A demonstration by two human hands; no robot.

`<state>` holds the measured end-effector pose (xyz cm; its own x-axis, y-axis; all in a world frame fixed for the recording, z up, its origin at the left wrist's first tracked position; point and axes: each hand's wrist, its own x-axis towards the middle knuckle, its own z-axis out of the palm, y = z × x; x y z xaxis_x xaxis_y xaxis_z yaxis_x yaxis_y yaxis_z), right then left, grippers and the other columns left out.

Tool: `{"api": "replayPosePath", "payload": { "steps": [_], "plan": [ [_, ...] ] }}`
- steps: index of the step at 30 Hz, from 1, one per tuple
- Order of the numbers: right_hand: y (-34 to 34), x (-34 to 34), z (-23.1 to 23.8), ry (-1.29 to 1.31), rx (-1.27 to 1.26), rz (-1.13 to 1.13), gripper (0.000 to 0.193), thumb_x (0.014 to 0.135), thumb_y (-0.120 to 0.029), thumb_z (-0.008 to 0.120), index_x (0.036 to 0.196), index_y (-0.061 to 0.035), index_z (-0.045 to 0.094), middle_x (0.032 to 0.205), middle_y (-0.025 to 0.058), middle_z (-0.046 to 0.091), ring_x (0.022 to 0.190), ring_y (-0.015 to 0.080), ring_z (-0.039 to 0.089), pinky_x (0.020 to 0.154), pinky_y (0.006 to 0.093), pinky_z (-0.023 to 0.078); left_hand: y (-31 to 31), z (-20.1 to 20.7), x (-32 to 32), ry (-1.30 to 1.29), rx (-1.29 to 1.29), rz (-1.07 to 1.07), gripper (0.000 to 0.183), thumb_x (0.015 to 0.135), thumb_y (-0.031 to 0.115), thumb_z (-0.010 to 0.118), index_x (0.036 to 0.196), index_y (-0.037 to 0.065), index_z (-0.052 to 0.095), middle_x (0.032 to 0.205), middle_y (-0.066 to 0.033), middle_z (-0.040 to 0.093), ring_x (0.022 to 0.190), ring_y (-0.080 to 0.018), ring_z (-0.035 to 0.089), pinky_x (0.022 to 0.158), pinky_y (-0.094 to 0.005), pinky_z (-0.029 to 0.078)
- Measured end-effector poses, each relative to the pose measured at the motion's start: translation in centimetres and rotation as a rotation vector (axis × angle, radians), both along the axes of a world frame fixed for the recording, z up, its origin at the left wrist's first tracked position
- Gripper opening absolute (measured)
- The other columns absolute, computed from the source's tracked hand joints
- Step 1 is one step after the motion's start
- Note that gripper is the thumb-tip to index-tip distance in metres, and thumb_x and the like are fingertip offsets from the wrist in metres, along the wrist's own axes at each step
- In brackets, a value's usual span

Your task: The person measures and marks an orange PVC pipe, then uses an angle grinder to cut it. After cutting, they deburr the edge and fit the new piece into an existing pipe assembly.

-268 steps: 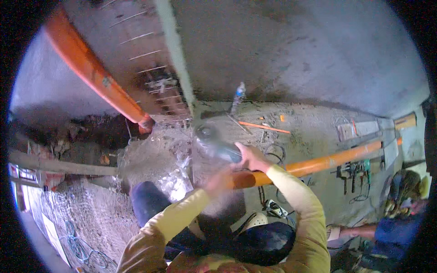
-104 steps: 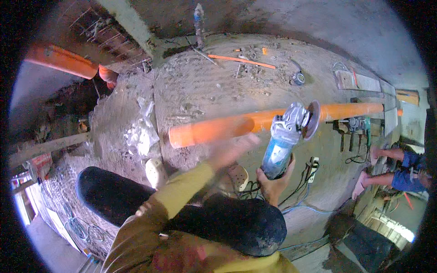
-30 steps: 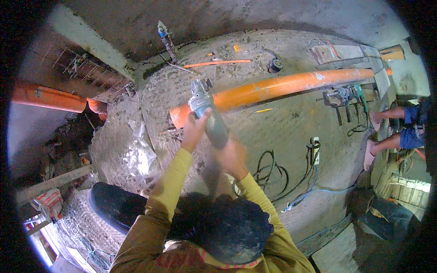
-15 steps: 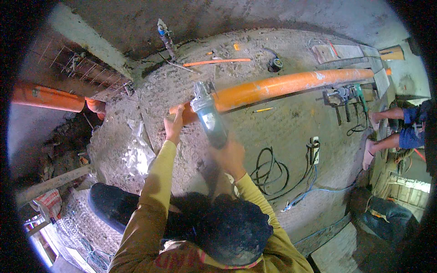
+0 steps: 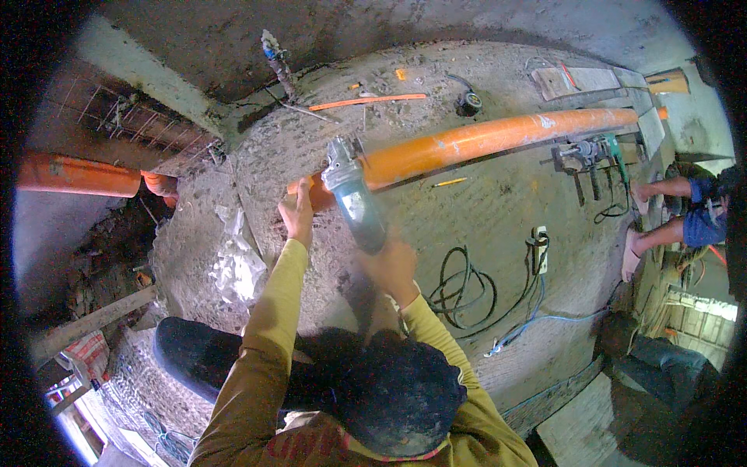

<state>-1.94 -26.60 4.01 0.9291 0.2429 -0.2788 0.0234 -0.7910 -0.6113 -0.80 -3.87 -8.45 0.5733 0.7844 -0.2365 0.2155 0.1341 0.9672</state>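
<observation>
On concrete floor [image 5: 498, 233], long orange pipe [image 5: 482, 140]; left grip [image 5: 298, 214] clamped round its near end, right grip [image 5: 391, 268] wrapped round angle grinder [image 5: 354, 198], grinder head against pipe. Coiled cable [image 5: 463, 284] just beside.

Coiled black cable [image 5: 467, 284], power strip [image 5: 539, 247]

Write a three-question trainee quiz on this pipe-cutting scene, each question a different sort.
1. True or false: the left hand rests on the orange pipe near its cut end.
2. Which tool does the right hand hold? A) hammer B) angle grinder C) handsaw
3. Fill in: the coiled black cable lies on the ____ floor.

Key: 1 true; 2 B; 3 concrete.
</observation>
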Motion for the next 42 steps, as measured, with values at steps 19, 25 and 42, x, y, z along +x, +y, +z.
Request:
{"api": "replayPosePath", "payload": {
  "steps": [19,25,42],
  "plan": [
    [0.3,0.2,0.7,0.085,0.005,-0.037,0.074,0.069,-0.043,0.086,0.125,-0.0033,0.057,0.100,0.0232,0.073,0.091,0.0452,0.070,0.080,0.0550,0.055,-0.8,0.8,0.5,-0.055,0.025,0.045,0.044,0.095,0.039,0.071,0.076,-0.001,0.071,0.065,0.0055,0.055,0.059,-0.0058,0.045,0.051,-0.0311,0.036],
    [0.2,0.2,0.7,0.081,0.035,-0.046,0.070,0.068,-0.043,0.086,0.121,-0.0046,0.060,0.101,0.0227,0.073,0.090,0.0451,0.070,0.080,0.0546,0.055,-0.8,0.9,0.4,-0.021,0.027,0.038,0.041,0.095,0.037,0.070,0.078,-0.001,0.073,0.066,0.0058,0.056,0.059,-0.0053,0.045,0.050,-0.0302,0.035],
    [-0.4,-0.1,-1.0,0.048,0.016,-0.030,0.083,0.070,-0.044,0.082,0.138,-0.0060,0.052,0.097,0.0249,0.073,0.088,0.0466,0.070,0.079,0.0530,0.056,-0.9,2.4,0.6,0.138,0.038,-0.012,0.043,0.092,0.040,0.072,0.092,-0.003,0.076,0.075,0.0034,0.063,0.067,-0.0073,0.052,0.058,-0.0290,0.042]
  ]
}}
